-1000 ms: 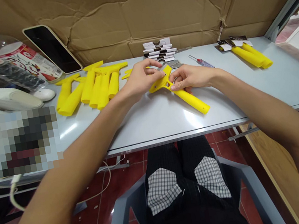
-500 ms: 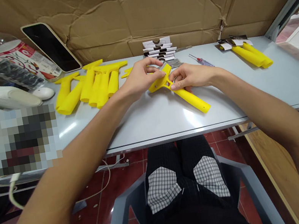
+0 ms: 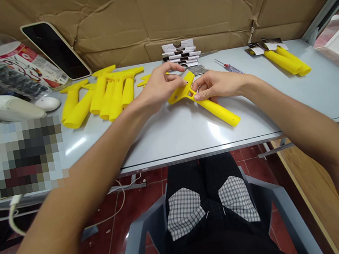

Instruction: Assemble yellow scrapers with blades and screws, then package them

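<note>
A yellow scraper (image 3: 219, 111) lies slanted over the pale table, its wide head up and left, its handle end down and right. My left hand (image 3: 160, 87) grips the upper left of its head, with thumb and forefinger near the metal blade edge (image 3: 186, 72). My right hand (image 3: 211, 85) closes round the neck where head and handle join. Screws show on the head. Behind my hands are a stack of white and black cards (image 3: 179, 55), some grey metal pieces (image 3: 199, 70) and a small screwdriver (image 3: 229, 67).
Several yellow scraper handles (image 3: 114, 95) lie on the left of the table (image 3: 160, 146). Two more with black and white packaging (image 3: 285, 61) lie on the right. A phone (image 3: 56, 50), bottles (image 3: 20, 61) and a white mouse (image 3: 49, 103) stand at the back left, before cardboard (image 3: 188, 10).
The view has shifted very slightly. Both hands keep their hold on the scraper, with hardly any movement.
</note>
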`<action>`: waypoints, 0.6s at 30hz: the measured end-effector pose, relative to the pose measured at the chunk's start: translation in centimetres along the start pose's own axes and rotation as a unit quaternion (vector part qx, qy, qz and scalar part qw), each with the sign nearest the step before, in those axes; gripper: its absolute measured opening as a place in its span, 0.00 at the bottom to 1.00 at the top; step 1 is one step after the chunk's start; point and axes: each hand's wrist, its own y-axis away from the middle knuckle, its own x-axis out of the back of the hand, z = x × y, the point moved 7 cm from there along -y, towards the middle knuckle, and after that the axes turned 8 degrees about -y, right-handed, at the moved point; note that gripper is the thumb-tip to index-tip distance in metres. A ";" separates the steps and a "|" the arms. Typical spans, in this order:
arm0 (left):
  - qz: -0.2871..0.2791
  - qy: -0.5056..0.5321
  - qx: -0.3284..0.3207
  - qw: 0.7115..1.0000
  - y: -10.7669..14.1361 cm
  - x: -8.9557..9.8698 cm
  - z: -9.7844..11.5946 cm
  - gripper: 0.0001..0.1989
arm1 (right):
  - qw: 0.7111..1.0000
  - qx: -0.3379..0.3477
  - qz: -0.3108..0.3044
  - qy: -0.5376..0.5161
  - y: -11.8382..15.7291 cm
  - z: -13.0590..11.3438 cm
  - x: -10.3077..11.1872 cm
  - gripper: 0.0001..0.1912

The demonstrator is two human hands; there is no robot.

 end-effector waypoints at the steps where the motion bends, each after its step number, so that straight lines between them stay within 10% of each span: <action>1: 0.000 0.000 0.000 1.000 0.0 0.1 -0.1 0.18 | 1.000 -0.002 0.002 -0.004 0.0 0.0 0.0 0.12; 18: 0.020 -0.130 -0.143 0.981 -0.2 0.8 1.5 0.13 | 0.998 -0.005 0.027 -0.053 -0.2 0.3 0.1 0.13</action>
